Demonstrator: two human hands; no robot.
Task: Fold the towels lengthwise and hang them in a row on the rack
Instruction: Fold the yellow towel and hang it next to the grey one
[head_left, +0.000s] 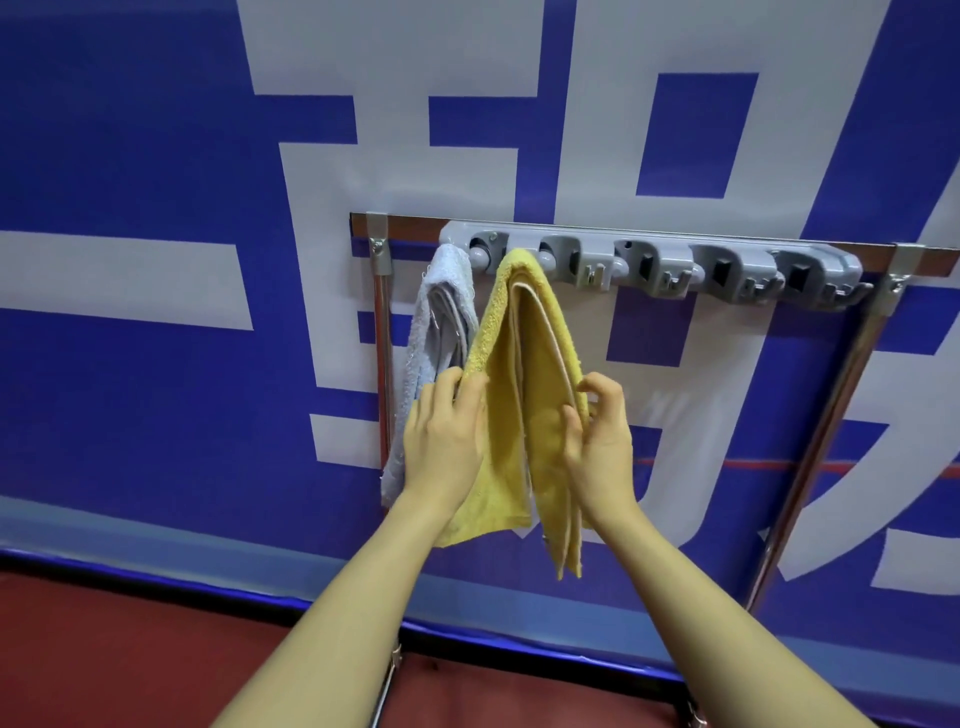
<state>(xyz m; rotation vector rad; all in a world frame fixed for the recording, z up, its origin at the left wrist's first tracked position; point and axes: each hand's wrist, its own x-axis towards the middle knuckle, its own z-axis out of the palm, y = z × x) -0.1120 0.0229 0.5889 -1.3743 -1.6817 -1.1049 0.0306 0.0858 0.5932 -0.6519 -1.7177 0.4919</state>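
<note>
Yellow towel (524, 395): folded lengthwise into a narrow strip and hung from the second holder of the grey rack (649, 262), at about eleven o'clock from the frame's centre; the fold is kept upward at the holder so that both ends drop freely, the layers being seen edge-on. Pale blue towel (441, 322): hung in the first holder, at nine o'clock from the yellow one and just beside it, the two touching lower down; a row is thus begun from the left end, and the holders toward three o'clock carry nothing. Left hand (441, 436): laid on the yellow towel's left edge with fingers nearly straight and spread, apparently to steady or smooth that side; whether the blue towel is also touched cannot be told. Right hand (597, 431): fingers curled, thumb and fingertips closed in a pinch on the right-hand layers, judged to be an adjustment of the hang. Both forearms are extended upward from six o'clock, wrists level, palms turned inward toward the cloth. Rack mounted on a chrome frame (810, 457) before a blue-and-white banner (156, 156).
</note>
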